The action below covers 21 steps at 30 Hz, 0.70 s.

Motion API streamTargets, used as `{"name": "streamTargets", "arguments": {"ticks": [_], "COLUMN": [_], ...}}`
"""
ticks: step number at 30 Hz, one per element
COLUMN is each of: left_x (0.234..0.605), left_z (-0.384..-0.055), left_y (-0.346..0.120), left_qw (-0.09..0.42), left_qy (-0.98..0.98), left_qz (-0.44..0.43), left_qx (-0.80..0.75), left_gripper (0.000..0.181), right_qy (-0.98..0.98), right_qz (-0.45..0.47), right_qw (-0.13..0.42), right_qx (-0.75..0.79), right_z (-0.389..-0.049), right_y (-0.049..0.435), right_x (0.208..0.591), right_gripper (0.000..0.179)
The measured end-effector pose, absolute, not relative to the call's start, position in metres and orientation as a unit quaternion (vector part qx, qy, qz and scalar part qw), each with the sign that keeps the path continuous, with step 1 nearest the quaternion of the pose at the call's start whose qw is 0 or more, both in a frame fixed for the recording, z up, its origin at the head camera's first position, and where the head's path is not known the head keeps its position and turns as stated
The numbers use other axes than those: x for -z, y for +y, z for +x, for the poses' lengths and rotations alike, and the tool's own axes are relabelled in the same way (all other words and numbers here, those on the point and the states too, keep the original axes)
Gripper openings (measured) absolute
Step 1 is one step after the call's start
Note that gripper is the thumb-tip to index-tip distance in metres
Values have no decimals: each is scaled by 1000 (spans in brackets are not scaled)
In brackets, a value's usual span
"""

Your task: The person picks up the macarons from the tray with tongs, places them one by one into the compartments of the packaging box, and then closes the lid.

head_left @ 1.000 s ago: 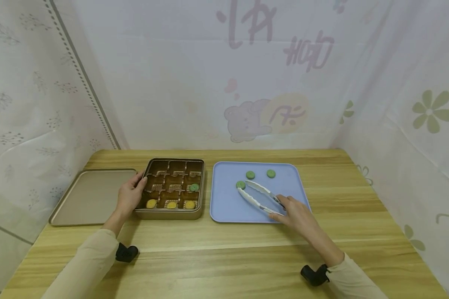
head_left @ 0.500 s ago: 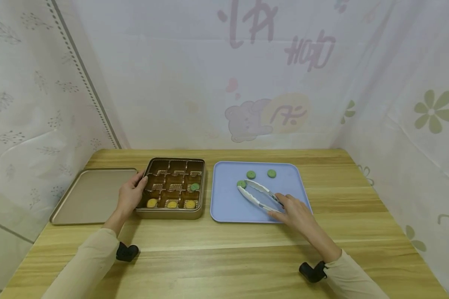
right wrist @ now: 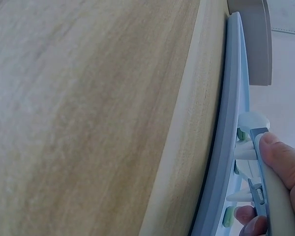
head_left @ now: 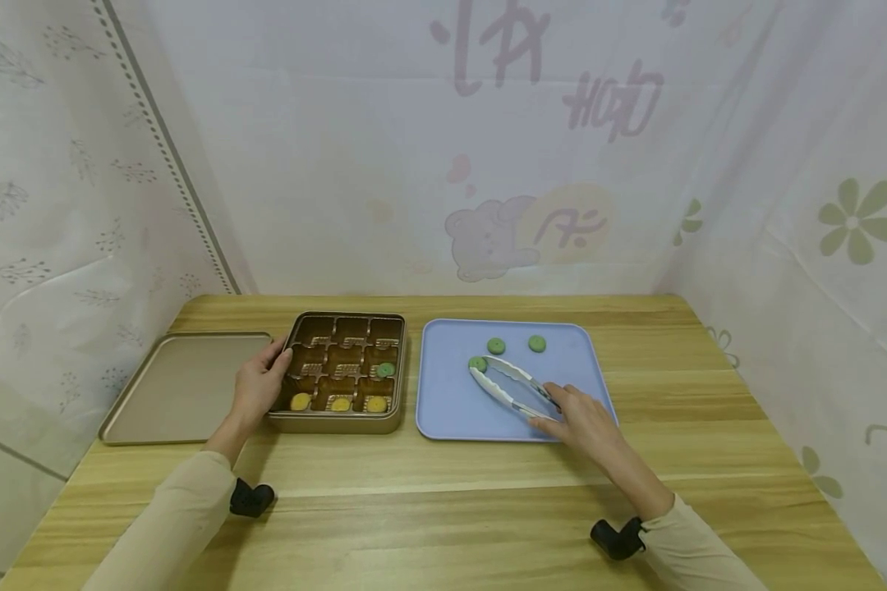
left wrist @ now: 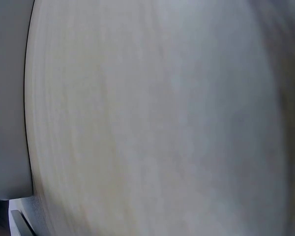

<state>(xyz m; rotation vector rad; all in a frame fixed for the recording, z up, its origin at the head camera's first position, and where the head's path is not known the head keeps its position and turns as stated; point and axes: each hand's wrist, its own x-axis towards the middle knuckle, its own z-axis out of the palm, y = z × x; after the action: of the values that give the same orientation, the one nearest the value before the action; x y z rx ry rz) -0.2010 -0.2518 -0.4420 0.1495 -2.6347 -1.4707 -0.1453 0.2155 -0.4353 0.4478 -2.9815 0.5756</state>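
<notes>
My left hand point(head_left: 255, 387) grips the left rim of a bronze square tin point(head_left: 333, 424) with a brown divided insert. In the insert, yellow cookies point(head_left: 341, 405) fill the front row, and one green cookie point(head_left: 385, 370) sits in the middle row's right compartment. My right hand point(head_left: 587, 423) holds white-tipped food tongs point(head_left: 501, 396) over a blue tray point(head_left: 447, 419). Their tips stand on either side of a green button-shaped cookie point(head_left: 476, 364). Two more green cookies lie behind it on the tray. In the right wrist view, thumb point(right wrist: 282, 157) and fingers squeeze the tongs' handles.
Left of the tin, a flat bronze lid point(head_left: 181, 390) lies on the wooden table point(head_left: 414, 517). A narrow strip of wood separates the tin from the blue tray. Printed white cloth point(head_left: 340, 164) hangs behind the table and along both sides.
The tongs' arms have drawn slightly closer together around the green cookie. My left hand has stayed on the tin.
</notes>
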Motion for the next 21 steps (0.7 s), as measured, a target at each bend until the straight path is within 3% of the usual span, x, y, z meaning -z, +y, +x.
{"name": "streamTargets", "arguments": {"ticks": [21], "left_x": [442], "left_z": [-200], "left_y": [-253], "left_qw": [41], "left_qy": [-860], "left_qz": [51], "left_qx": [506], "left_gripper": [55], "right_qy": [-968], "right_qz": [152], "right_qw": [47], "right_qx": [-195], "right_z": [-144], "right_y": [216], "right_x": [435], "right_gripper": [56]}}
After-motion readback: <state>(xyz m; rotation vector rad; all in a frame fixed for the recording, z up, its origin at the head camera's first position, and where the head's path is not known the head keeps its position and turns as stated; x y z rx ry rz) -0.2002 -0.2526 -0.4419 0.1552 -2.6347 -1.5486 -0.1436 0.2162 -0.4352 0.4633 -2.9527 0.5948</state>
